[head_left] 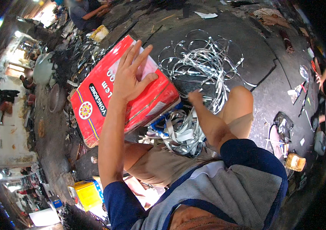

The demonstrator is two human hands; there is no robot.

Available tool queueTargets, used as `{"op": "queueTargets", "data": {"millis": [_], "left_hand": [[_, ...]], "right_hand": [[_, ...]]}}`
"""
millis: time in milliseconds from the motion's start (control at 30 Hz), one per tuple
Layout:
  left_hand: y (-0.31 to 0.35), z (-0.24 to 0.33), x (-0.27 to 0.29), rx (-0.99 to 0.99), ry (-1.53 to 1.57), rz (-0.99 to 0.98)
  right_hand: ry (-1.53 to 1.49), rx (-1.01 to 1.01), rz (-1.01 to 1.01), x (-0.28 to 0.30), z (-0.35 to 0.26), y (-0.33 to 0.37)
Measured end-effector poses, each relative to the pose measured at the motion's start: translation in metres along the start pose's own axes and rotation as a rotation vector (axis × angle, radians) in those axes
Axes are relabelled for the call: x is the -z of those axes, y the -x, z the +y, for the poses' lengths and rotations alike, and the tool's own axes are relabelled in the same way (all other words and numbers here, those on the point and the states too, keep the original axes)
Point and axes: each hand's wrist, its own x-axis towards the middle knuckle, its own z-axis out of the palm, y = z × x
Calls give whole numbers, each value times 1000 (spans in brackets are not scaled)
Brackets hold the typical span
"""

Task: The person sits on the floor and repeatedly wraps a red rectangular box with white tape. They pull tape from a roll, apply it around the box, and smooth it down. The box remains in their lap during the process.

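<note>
A large red rectangular tin point(115, 96) with a round flower emblem stands tilted in front of me, left of the middle. My left hand point(130, 76) lies flat on its upper face with the fingers spread. Right of the tin, my right hand point(195, 98) is small and blurred, so its fingers cannot be made out. It is above thin shiny silver strips point(209, 61), which lie tangled on the dark floor and run down past my knee. A second bunch of pale and silver strips point(184, 132), with blue pieces at its edge, is gathered between the tin and my lap.
Beside my left elbow stands a yellow box point(88, 194). A black plastic bag point(283, 124) and a yellowish container point(295, 162) lie on the right. Dark scraps point(69, 63) heap up beyond the tin. Another person point(84, 14) sits at the far left.
</note>
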Motion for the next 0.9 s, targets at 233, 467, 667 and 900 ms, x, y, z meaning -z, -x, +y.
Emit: {"op": "queueTargets", "data": {"millis": [233,467,667,900], "left_hand": [[26,-3,13,97,-114,-15],[70,111,-7,16,-16,231],[173,150,-66,520,462,-107],[211,152,-43,890,828,234]], "right_hand": [[895,881,-607,35,16,178],[922,988,-765,129,-1,215],[10,1327,-789,212,-23,231],[-191,1377,-402,341,-104,277]]}}
